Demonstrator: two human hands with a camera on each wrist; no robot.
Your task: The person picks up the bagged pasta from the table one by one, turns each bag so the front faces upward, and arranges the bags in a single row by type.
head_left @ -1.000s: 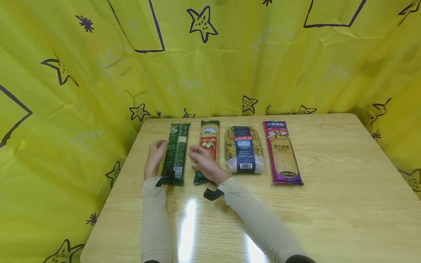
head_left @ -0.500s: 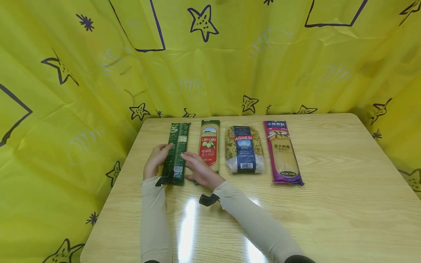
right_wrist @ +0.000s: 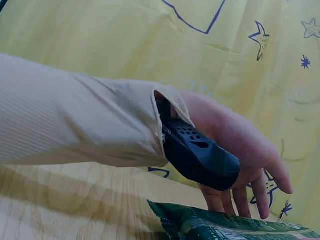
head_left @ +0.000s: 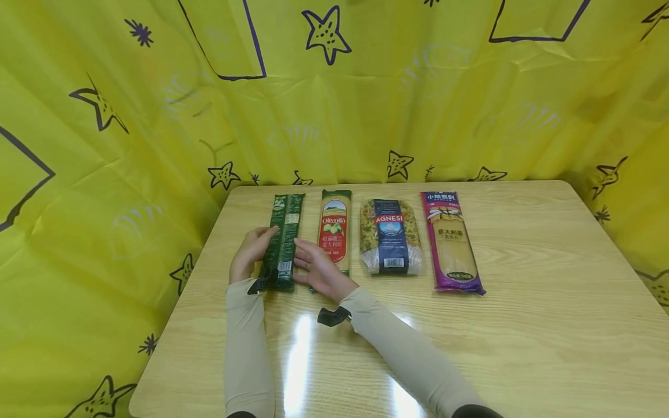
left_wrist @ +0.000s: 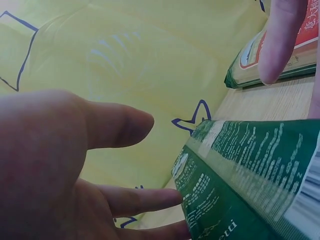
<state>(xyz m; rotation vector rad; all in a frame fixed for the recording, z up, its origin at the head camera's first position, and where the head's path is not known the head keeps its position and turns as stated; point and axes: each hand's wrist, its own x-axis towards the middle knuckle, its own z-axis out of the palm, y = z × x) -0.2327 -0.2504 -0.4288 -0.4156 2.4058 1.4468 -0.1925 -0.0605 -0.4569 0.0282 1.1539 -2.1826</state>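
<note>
A dark green spaghetti pack [head_left: 287,232], printed side with barcode up, lies on the table at the left end of a row. My left hand [head_left: 252,253] is at its left edge; in the left wrist view the fingers [left_wrist: 145,200] are extended, with fingertips right at the pack's edge and the thumb held apart above. My right hand [head_left: 324,273] is on the other side, fingers extended toward the pack's right edge. It partly covers the lower end of the Olivoilà spaghetti pack [head_left: 335,232]. In the right wrist view its fingers [right_wrist: 260,195] point downward behind a green pack.
Farther right lie an Agnesi bag of short pasta [head_left: 389,238] and a purple pasta pack [head_left: 453,244]. All rest on a light wooden table [head_left: 549,325]. A yellow curtain [head_left: 366,104] with drawn stars hangs behind and at both sides.
My right hand has moved left and slightly down, from over the Olivoilà pack to the green pack's right edge. My left hand has shifted slightly right over the green pack's left edge.
</note>
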